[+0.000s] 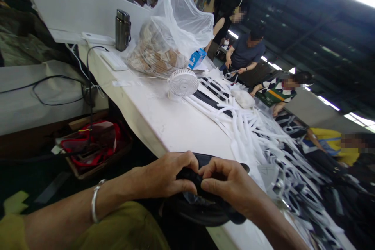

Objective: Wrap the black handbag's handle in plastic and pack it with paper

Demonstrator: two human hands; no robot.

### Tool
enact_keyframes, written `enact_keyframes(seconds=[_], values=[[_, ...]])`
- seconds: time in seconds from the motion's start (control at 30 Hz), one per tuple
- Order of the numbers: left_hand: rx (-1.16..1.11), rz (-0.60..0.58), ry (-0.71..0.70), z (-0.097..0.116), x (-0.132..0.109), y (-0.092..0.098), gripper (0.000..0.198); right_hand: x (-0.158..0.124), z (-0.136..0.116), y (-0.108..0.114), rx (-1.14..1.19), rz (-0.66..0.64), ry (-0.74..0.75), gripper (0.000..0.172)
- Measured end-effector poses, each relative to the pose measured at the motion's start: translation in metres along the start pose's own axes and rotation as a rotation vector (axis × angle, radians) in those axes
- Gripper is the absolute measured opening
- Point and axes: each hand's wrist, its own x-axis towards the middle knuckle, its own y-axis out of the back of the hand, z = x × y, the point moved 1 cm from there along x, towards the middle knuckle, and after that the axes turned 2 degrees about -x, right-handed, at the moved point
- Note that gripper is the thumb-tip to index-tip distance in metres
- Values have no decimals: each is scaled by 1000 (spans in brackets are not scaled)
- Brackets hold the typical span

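My left hand (172,174) and my right hand (230,179) meet over the table's near edge. Thumb and fingers of each are closed on a soft black fabric piece (187,174), which looks rolled or folded between them. The hands almost touch at the fingertips. Below them curves a wider dark part (202,215) with a glint of clear plastic; whether it belongs to the same piece I cannot tell. Just beyond my fingers lies a flat black strip (204,159), partly covered by the hands.
On the white table (164,125) stand a small white fan (183,83), a metal flask (122,30) and a plastic bag (158,49) of brown pieces. White tubes (243,125) and black strips pile up at right. People work along the far side. A red-lined box (96,144) sits below left.
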Motion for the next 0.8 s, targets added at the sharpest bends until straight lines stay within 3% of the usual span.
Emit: enact_keyframes(seconds=[0.17, 0.33, 0.43, 0.53, 0.67, 0.8], values=[[12, 16, -39, -6, 4, 2, 16, 2, 9, -16, -115, 188, 127, 10], [-90, -73, 134, 2, 10, 14, 17, 0, 30, -28, -216, 405, 328, 9], [-73, -147, 207, 9, 13, 21, 25, 3, 34, -27, -312, 433, 458, 8], [-25, -105, 238, 8, 15, 20, 23, 4, 32, -23, -423, 450, 564, 8], [17, -54, 200, 3, 15, 12, 18, -1, 28, -21, -507, 435, 593, 9], [12, -24, 159, 7, 13, 7, 17, -13, 25, -22, -515, 412, 637, 21]])
